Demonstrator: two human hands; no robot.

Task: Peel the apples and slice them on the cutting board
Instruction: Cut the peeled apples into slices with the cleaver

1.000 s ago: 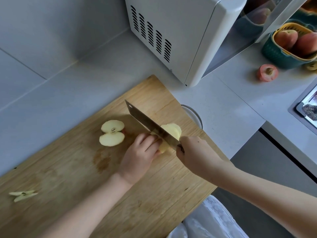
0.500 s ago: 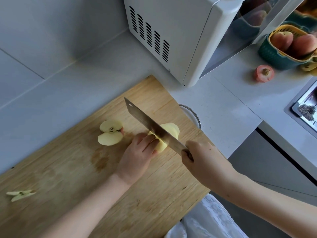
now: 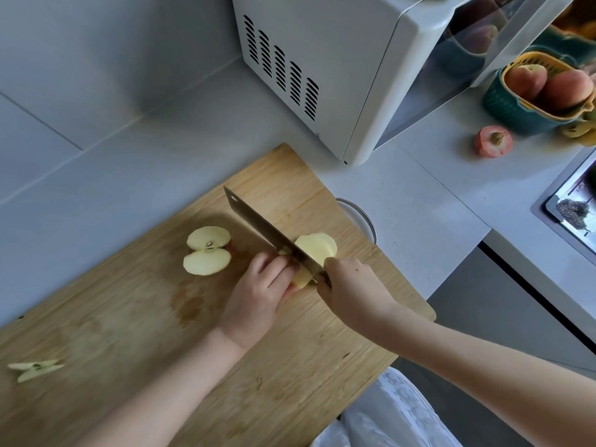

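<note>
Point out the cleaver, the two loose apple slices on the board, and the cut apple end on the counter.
cleaver point(image 3: 254, 221): head view, flat of the blade.
loose apple slices point(image 3: 206, 263): head view, cut face of the nearer slice.
cut apple end point(image 3: 494, 141): head view, stem hollow.

The single head camera is looking steeply down, close above the cutting board point(image 3: 129, 317); it is facing the wall point(image 3: 80, 43) beyond the board.

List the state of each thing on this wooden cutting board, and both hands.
Peeled pale-yellow apple piece, partly sliced, under the blade.
Steel cleaver, blade across that piece.
Left hand, holding the piece down.
Right hand, gripping the cleaver handle.
Two pale apple pieces, lying cut faces up, untouched.
Small apple core scrap, lying loose near the board's edge.
</note>
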